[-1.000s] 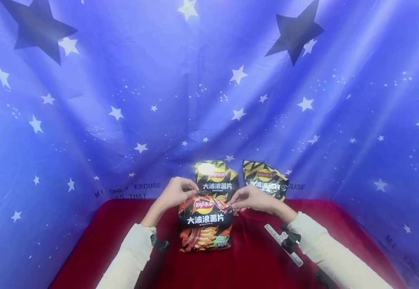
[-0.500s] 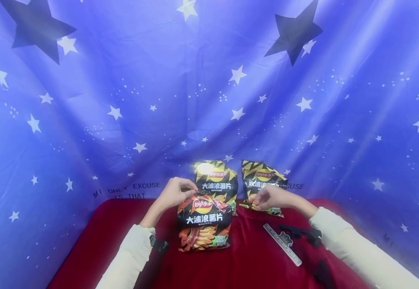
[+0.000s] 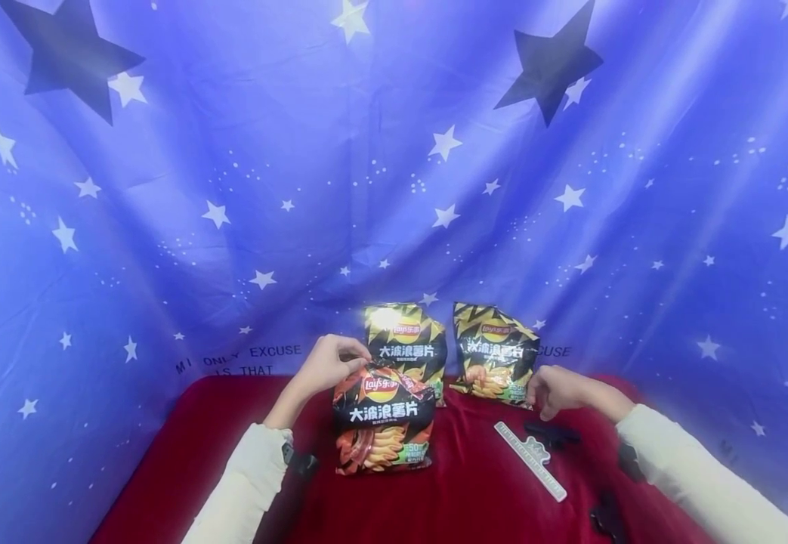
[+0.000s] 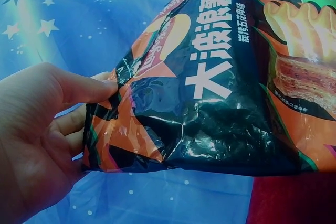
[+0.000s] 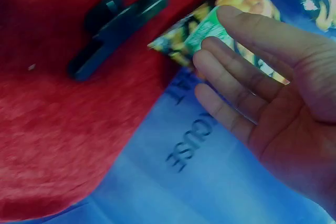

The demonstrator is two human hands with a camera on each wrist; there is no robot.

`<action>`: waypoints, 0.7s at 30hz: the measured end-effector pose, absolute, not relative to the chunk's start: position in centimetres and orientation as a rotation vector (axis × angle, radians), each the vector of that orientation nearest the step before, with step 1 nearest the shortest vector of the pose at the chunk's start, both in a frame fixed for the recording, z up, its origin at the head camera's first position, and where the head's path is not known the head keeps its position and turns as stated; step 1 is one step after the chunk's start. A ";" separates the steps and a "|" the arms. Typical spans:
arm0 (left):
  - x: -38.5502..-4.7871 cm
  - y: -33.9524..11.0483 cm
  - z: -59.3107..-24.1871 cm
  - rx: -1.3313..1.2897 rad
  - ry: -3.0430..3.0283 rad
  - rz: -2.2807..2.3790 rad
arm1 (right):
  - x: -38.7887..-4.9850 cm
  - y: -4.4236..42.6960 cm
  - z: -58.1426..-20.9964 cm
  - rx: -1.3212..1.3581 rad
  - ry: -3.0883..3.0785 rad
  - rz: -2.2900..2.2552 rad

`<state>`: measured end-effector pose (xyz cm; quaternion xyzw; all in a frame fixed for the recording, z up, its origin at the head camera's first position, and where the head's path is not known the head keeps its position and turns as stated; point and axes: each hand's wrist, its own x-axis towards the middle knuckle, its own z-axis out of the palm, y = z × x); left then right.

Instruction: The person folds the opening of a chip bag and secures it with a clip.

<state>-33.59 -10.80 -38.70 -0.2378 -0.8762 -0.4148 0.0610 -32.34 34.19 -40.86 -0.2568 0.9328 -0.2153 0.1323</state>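
Observation:
My left hand (image 3: 326, 368) pinches the folded top of an orange and black chip bag (image 3: 385, 415), which stands upright on the red cloth. In the left wrist view the thumb and fingers of that hand (image 4: 44, 124) grip the bag's crumpled edge (image 4: 131, 124). My right hand (image 3: 563, 391) is at the lower right corner of a yellow and black bag (image 3: 495, 353), holding nothing. Its fingers are loosely extended in the right wrist view, where the hand (image 5: 278, 82) is beside a black clip (image 5: 115, 32). A pale clip (image 3: 529, 459) lies nearer the front.
Another yellow and black bag (image 3: 403, 340) stands behind the orange one. A second black clip (image 3: 607, 517) lies near the front right of the red cloth (image 3: 475, 483). A blue starry curtain (image 3: 298, 151) hangs behind and at both sides.
My right hand has left the top of the orange bag and moved right and towards me, past the right yellow bag, uncovering the clips. My left hand keeps its hold.

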 end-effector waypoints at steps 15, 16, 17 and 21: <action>-33.7 -10.9 -38.9 -0.717 -2.647 -1.272 | -31.1 38.4 -45.3 -0.742 2.770 -0.572; -33.8 -10.9 -38.9 -0.717 -2.646 -1.277 | -31.0 38.4 -45.4 -0.731 2.766 -0.581; -33.8 -11.0 -38.9 -0.719 -2.645 -1.276 | -31.0 38.4 -45.5 -0.728 2.764 -0.583; -33.9 -11.0 -38.9 -0.716 -2.639 -1.281 | -31.0 38.2 -46.2 -0.717 2.793 -0.551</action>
